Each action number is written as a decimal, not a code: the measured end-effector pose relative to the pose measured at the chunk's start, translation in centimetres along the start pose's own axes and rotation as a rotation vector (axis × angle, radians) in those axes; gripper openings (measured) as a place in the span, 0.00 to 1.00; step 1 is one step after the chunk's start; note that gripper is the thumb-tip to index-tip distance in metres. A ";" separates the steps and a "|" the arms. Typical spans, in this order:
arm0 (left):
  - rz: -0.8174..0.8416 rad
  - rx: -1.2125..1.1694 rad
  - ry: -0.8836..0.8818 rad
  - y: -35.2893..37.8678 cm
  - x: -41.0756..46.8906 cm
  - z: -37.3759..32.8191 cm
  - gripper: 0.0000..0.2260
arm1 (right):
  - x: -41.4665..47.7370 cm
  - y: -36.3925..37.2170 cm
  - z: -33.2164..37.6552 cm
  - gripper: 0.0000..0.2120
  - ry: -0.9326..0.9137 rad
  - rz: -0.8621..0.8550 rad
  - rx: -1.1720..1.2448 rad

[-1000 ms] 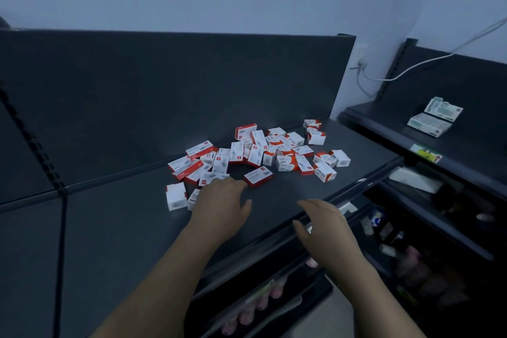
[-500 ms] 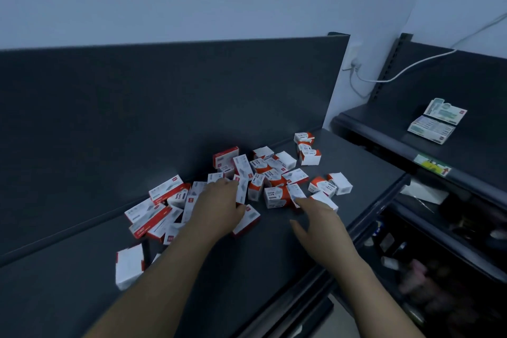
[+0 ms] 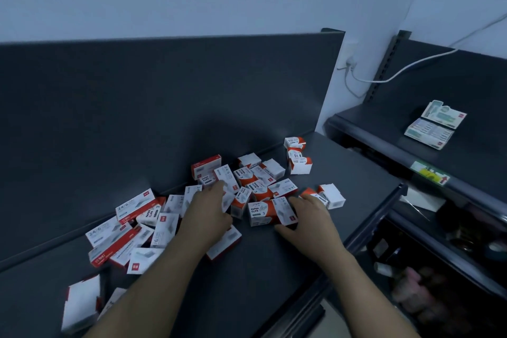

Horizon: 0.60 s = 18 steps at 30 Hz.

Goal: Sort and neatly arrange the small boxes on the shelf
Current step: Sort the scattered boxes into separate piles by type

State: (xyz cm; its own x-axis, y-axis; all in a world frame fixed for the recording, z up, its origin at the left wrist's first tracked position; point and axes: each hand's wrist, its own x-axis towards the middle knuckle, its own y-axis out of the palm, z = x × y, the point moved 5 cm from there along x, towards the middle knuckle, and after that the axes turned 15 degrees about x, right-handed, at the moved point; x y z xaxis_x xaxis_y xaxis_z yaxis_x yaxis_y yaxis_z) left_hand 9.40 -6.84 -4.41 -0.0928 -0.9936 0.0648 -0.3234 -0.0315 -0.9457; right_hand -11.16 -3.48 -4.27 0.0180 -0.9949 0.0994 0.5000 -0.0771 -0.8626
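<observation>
Small white-and-red cardboard boxes [image 3: 258,181] lie jumbled on the dark grey metal shelf [image 3: 343,173]. The left hand [image 3: 205,214] rests straight fingers on the pile. The right hand [image 3: 310,217] pinches one front box [image 3: 285,211] between thumb and fingers.

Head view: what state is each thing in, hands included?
small boxes, scattered in a loose unsorted pile, some flat, some on edge.
left hand, fingers extended, resting on boxes in the pile.
right hand, thumb and fingers around the 24/6 staple box.
24/6 staple box, closed, in the right hand's grip.
white cable, plugged into the wall socket.
flat packets, two lying side by side on the neighbouring shelf.
</observation>
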 end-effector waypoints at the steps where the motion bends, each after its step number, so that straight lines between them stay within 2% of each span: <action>1: -0.023 -0.019 -0.011 -0.3 -0.3 0.0 0.21 | 0.3 0.3 -0.2 0.18 -0.003 0.005 -0.010; 7: -0.138 -0.112 -0.050 -1.9 -2.0 -0.5 0.20 | 0.7 0.2 -0.6 0.16 -0.042 -0.054 0.096; 11: -0.170 -0.110 -0.108 -2.4 -3.6 -0.9 0.24 | 0.3 -1.3 -0.2 0.12 -0.041 -0.118 0.293; 14: -0.204 -0.108 -0.134 -2.7 -4.7 -1.1 0.27 | -0.1 -2.1 0.4 0.19 -0.044 -0.117 0.406; 18: -0.276 -0.128 -0.185 -3.4 -6.9 -1.1 0.27 | -0.6 -2.1 2.2 0.26 -0.140 -0.088 0.419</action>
State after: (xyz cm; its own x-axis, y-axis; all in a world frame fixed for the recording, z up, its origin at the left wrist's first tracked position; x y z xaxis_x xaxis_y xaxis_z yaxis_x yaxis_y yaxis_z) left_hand 10.08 0.28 -1.26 0.1829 -0.9527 0.2427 -0.4287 -0.2994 -0.8524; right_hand -10.33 -2.57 -1.47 0.0624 -0.9652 0.2541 0.8116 -0.0990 -0.5757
